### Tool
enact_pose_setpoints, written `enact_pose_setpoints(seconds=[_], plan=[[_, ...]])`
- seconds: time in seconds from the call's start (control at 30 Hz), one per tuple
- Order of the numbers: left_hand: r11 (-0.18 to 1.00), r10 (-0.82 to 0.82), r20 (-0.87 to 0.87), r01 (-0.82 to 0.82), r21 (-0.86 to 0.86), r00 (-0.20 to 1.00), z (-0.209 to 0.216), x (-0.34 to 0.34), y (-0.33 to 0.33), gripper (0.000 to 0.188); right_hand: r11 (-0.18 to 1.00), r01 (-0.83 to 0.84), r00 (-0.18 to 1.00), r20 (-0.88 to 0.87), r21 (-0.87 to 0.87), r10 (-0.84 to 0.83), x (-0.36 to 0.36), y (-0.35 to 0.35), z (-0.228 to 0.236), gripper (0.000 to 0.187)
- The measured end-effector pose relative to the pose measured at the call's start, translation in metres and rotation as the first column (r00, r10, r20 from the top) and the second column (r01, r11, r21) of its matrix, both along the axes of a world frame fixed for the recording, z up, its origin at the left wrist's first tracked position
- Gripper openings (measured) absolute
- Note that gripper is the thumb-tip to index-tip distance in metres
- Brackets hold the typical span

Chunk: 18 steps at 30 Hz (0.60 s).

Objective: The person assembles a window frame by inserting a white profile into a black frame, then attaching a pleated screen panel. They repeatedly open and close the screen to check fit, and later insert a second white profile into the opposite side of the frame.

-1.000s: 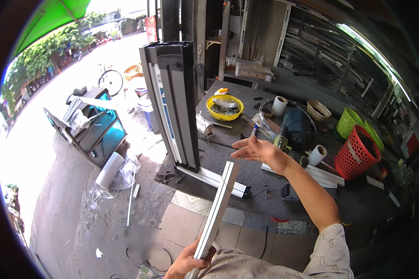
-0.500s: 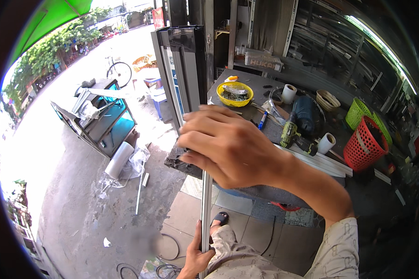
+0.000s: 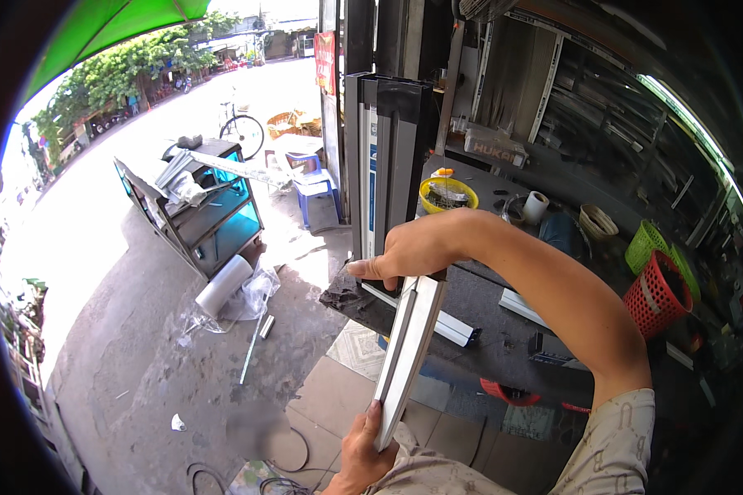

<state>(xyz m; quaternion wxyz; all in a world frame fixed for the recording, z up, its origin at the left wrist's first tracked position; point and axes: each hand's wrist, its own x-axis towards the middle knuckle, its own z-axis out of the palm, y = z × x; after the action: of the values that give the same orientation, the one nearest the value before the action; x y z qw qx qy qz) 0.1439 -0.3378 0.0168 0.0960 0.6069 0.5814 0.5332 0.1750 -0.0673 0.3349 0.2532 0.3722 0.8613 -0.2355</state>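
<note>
Sunlight flooded the street (image 3: 173, 124) beyond a green awning (image 3: 115, 33); a dark cart (image 3: 215, 221) and a blue plastic chair (image 3: 315, 190) stood on grey ground (image 3: 149, 355). Indoors, a tube light (image 3: 702, 134) glowed beside a crowded rack (image 3: 607, 115); beige tiles (image 3: 322, 394) lay before the dark counter (image 3: 477, 293).

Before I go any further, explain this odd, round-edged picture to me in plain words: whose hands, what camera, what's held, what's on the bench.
There is no machine here: these are a person's own bare hands. The view comes from a wide fisheye camera on the person's head, looking down, so straight edges bend toward the rim. The left hand holds a pale grooved bar near its lower end. The right hand is at the bar's upper end; whether it grips is hidden. On the dark bench lie another pale bar, a yellow bowl and a white roll. Tall dark profiles stand upright behind the right hand.
</note>
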Motion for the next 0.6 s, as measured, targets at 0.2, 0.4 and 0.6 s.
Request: enact_pose_setpoints(seconds=[0.2,0.4,0.6], plan=[[1.000,-0.017,-0.007,0.017,-0.020,1.000,0.011,0.002,0.015,0.101,0.980,-0.066,0.959,-0.284,-0.188,0.010,0.047,0.004,0.011,0.052],[0.965,-0.156,-0.091,0.132,-0.226,0.984,0.009,0.013,0.017,0.099,0.925,-0.035,0.751,-0.621,-0.377,-0.224,0.060,-0.013,0.033,0.042],[0.958,-0.178,-0.030,0.167,-0.232,0.984,-0.009,0.021,0.032,0.101,0.984,-0.087,0.328,-0.937,-0.153,-0.117,0.125,-0.008,0.123,0.038]])
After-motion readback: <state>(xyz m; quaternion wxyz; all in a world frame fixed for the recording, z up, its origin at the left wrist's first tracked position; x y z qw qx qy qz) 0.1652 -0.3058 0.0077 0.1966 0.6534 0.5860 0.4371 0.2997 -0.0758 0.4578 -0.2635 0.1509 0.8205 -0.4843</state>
